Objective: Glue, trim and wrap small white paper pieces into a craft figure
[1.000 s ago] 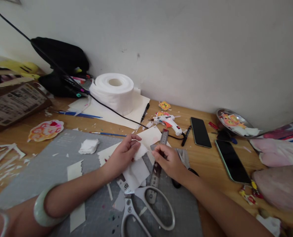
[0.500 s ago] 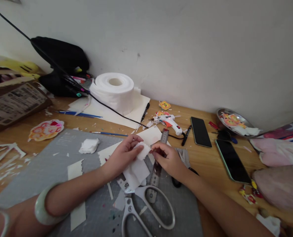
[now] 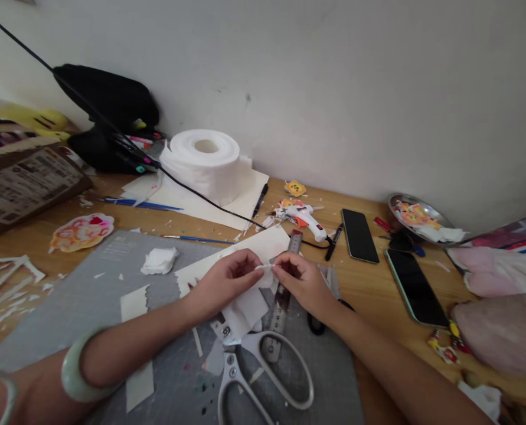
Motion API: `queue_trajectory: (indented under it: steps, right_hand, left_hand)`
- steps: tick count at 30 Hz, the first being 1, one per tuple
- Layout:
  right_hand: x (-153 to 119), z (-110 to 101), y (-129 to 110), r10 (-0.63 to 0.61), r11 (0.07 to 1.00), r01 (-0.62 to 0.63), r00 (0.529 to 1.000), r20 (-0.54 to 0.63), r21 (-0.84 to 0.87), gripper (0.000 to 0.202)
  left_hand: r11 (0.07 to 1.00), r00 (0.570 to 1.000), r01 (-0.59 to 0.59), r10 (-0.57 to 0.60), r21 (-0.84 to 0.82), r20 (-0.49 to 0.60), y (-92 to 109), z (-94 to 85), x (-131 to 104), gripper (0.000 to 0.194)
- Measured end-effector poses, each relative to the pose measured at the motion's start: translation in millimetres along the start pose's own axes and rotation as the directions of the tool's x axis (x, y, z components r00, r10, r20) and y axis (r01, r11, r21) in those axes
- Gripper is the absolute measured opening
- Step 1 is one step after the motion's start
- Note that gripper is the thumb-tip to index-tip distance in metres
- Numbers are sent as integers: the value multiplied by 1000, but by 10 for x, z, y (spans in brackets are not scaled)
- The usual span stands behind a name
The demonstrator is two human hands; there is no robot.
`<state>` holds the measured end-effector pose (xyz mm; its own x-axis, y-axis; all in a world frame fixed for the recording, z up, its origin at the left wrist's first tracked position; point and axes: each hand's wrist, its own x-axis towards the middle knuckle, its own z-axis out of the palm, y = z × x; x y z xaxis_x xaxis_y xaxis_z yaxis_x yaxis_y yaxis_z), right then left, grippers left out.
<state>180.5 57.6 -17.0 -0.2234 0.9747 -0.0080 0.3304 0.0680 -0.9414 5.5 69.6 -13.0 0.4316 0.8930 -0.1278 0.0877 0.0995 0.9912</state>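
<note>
A small white piece of soft tissue (image 3: 266, 274) is pinched between my two hands above the cutting mat. My left hand (image 3: 229, 280) grips its left edge with thumb and finger. At its right edge, my right hand (image 3: 302, 283) pinches with thumb and forefinger. Under the hands lie white sheets (image 3: 246, 310), a metal ruler (image 3: 279, 316) and large grey-handled scissors (image 3: 230, 360), whose blades are partly covered. A small stack of white tissue squares (image 3: 159, 260) sits on the mat to the left.
The grey cutting mat (image 3: 90, 283) covers the front of the wooden desk. Behind it stand a big white tissue roll (image 3: 201, 168) and a glue gun (image 3: 309, 221). Two phones (image 3: 360, 235) and a metal bowl (image 3: 422, 218) are at right. A black cable (image 3: 201, 198) crosses the desk.
My hands have drawn closer together. The white tissue, earlier held up by my left hand, is now gripped at both edges and turned to show less of its face.
</note>
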Motion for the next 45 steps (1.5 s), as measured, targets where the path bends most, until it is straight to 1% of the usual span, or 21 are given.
queue_trajectory:
  steps: [4, 6, 9, 15, 19, 22, 24, 27, 32, 36, 41, 45]
  right_hand:
    - [-2, -6, -15, -11, 1000, 11, 1000, -11, -21, 12]
    - [1, -8, -5, -17, 1000, 16, 999, -30, -18, 12]
    - [10, -10, 18, -17, 1000, 16, 999, -52, -8, 15]
    - [22, -11, 29, -5, 1000, 6, 999, -37, 19, 16]
    - [11, -12, 2, -14, 1000, 15, 999, -28, 12, 14]
    - [-6, -13, -14, -47, 998, 47, 999, 17, -30, 12]
    - [-16, -11, -16, -73, 995, 75, 997, 35, -66, 11]
    - [-23, -2, -8, -90, 992, 92, 996, 28, -92, 11]
    - [-17, 5, 6, -53, 997, 55, 998, 26, -63, 12]
    - [-11, -5, 1, -35, 999, 35, 999, 29, -24, 14]
    - [-6, -11, -7, -21, 1000, 21, 999, 37, -3, 15]
    - [-4, -11, -13, -27, 1000, 27, 999, 27, -7, 15]
  left_hand:
    - [1000, 1000, 28, -28, 2, 11, 40, -2, -13, 16]
    - [999, 999, 44, -44, -2, 32, 54, -7, -19, 15]
    - [998, 997, 62, -62, 9, 34, 63, -13, -26, 14]
    - [1000, 997, 30, -30, -1, 64, 41, -12, -13, 14]
    - [995, 998, 19, -26, 96, 64, -5, -13, -2, 13]
    - [988, 996, 4, -17, 157, 83, -34, -14, -4, 14]
    - [989, 997, -6, -6, 145, 83, -40, -15, -7, 15]
    - [995, 996, -3, -6, 100, 88, -29, -17, -11, 14]
    - [997, 995, 31, -37, 67, 89, 8, -18, -19, 12]
    - [998, 994, 36, -40, 43, 103, 19, -23, -23, 12]
    - [998, 991, 39, -45, 49, 128, 17, -20, -22, 12]
    - [997, 992, 28, -36, 69, 120, 2, -11, -18, 14]
